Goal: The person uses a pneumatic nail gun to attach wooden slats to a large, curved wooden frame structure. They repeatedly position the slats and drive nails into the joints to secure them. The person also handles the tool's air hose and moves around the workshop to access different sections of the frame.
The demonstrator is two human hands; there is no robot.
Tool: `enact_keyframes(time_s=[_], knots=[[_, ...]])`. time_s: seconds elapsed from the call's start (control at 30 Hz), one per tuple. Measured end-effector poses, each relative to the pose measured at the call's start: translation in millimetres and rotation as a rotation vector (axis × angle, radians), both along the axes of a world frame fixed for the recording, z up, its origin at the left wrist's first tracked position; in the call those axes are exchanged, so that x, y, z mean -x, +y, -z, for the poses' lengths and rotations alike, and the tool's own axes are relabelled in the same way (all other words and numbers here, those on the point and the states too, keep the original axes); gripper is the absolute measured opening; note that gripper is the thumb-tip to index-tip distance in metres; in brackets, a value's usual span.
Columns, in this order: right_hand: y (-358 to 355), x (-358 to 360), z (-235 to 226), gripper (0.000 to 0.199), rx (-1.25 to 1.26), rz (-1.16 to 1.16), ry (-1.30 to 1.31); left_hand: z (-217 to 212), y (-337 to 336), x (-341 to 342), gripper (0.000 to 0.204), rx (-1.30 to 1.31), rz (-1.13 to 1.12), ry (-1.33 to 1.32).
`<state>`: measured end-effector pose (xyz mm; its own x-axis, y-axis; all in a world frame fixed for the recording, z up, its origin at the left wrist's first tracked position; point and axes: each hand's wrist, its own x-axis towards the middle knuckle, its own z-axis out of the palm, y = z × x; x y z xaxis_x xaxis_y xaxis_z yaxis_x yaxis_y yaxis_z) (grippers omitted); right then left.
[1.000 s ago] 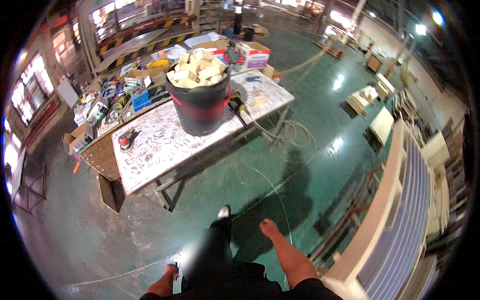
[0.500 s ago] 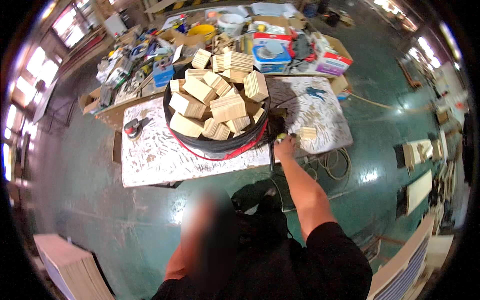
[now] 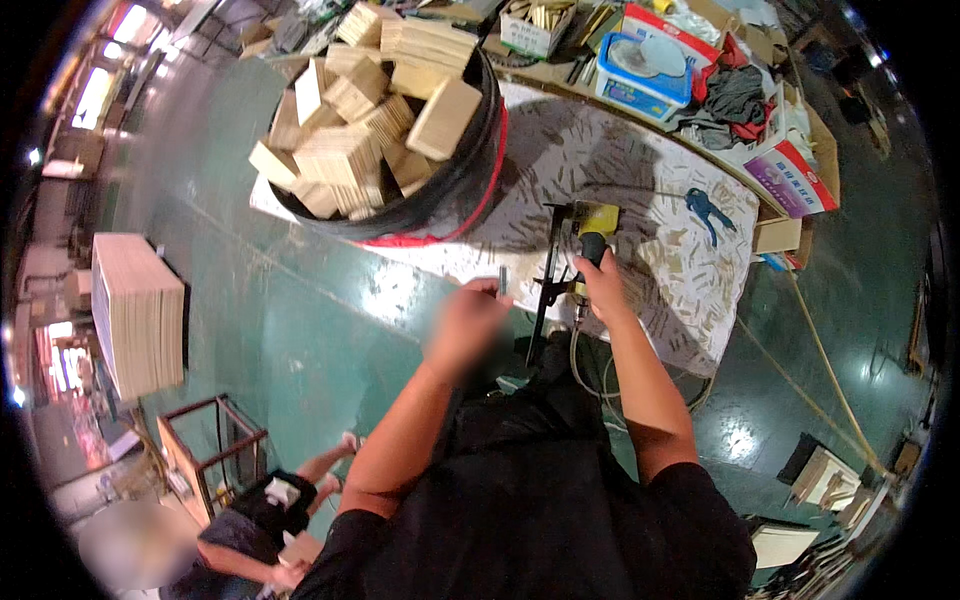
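Observation:
My right hand (image 3: pixel 603 287) is wrapped around the black grip of a yellow-and-black air nail gun (image 3: pixel 597 222) at the table's near edge. The gun's long black magazine (image 3: pixel 546 285) points toward me, with an air hose (image 3: pixel 575 355) running down from the handle. My left hand (image 3: pixel 468 325), partly blurred, is closed just left of the magazine. A short, thin grey strip (image 3: pixel 503 280), like a stick of nails or staples, stands up from its fingers. Left of the gun, a black bin with a red rim (image 3: pixel 480 215) is heaped with wood blocks (image 3: pixel 345 160).
Blue-handled pliers (image 3: pixel 710 215) lie on the marked white tabletop (image 3: pixel 660 265). Behind are a blue-and-white tub (image 3: pixel 645 80) and cartons (image 3: pixel 795 175). Another person (image 3: pixel 245 535) works at lower left, near a metal frame (image 3: pixel 215 430). A stack of boards (image 3: pixel 140 315) stands left.
My view has swung, so the bin sits further left. My left hand has come up from beside my body to the table edge with the grey strip. The nail gun now shows upright in my right hand.

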<state>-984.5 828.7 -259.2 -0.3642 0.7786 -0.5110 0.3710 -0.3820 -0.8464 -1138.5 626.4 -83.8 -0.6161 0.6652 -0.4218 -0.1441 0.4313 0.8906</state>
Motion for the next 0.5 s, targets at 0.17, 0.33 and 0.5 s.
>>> enact_keyframes(time_s=[0.17, 0.33, 0.5], knots=[[-20.3, -50.6, -105.2, 0.036, 0.473, 0.169, 0.416, -62.1, 31.9, -50.2, 0.028, -0.113, 0.026, 0.099], [-25.6, -76.0, -126.0, 0.035, 0.457, 0.029, 0.651, -101.1, 60.4, -84.9, 0.031, -0.176, 0.095, 0.331], [-24.8, -67.5, -158.0, 0.03, 0.451, -0.047, 0.678, -112.2, 59.6, -100.7, 0.029, -0.118, -0.049, 0.431]])
